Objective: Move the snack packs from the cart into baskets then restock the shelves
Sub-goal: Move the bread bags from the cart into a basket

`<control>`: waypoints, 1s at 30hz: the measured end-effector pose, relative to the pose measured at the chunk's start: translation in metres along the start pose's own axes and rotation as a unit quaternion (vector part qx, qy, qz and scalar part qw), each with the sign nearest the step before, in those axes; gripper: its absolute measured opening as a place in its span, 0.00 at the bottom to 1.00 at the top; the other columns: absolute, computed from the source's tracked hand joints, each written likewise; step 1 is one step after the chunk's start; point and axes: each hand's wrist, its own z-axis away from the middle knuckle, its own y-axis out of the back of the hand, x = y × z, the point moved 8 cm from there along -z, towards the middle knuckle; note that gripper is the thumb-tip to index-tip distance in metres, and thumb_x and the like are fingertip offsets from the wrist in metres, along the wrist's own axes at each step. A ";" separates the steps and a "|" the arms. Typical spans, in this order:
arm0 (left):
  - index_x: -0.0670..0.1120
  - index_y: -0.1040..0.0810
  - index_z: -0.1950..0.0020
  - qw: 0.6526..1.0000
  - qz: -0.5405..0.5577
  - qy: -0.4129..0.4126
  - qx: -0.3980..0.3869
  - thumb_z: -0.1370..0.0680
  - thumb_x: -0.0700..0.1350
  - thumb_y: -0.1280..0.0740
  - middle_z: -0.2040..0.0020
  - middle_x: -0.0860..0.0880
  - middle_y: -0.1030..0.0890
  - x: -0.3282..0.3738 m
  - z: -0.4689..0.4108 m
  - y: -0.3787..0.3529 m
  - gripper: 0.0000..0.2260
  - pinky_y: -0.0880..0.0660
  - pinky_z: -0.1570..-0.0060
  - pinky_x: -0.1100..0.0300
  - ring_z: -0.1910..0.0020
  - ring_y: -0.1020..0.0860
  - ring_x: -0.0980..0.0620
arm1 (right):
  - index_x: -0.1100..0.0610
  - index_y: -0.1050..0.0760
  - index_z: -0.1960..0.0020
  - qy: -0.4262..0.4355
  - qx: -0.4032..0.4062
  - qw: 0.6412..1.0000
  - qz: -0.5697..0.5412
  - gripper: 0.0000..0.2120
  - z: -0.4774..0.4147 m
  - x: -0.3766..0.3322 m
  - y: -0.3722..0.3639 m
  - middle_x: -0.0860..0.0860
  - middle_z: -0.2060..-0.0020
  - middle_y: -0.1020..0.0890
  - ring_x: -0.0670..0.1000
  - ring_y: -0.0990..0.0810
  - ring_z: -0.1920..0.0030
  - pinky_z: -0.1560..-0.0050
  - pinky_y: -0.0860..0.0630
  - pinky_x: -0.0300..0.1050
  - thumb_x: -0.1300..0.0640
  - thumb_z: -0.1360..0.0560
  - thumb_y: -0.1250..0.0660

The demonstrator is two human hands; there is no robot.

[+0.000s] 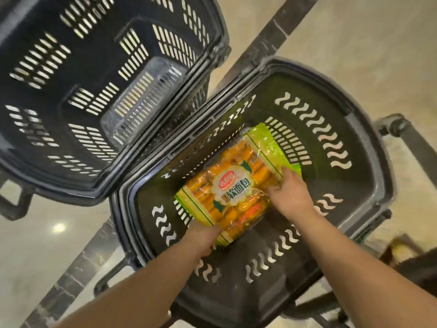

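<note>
A green and clear snack pack (233,183) full of orange soft bread rolls sits low inside the dark basket (369,176) at the lower right. My left hand (203,237) grips the pack's near corner from below. My right hand (289,192) holds its right edge, fingers over the wrapper. Both forearms reach down into the basket. A second dark basket (30,166) stands at the upper left with nothing inside.
The two baskets stand side by side on a glossy beige floor (354,43), their rims touching. A dark tiled strip (272,31) runs diagonally under them. A black basket handle (406,136) juts out at the right. Something dark lies at the lower right edge.
</note>
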 end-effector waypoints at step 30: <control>0.48 0.47 0.16 0.376 -0.655 -0.624 0.200 0.19 0.59 0.37 0.16 0.41 0.52 0.108 0.631 -0.004 0.36 0.54 0.20 0.40 0.17 0.51 0.39 | 0.50 0.29 0.28 0.082 0.390 0.916 0.042 0.28 0.570 -0.056 0.319 0.54 0.29 0.27 0.57 0.33 0.25 0.22 0.44 0.60 0.48 0.26 0.30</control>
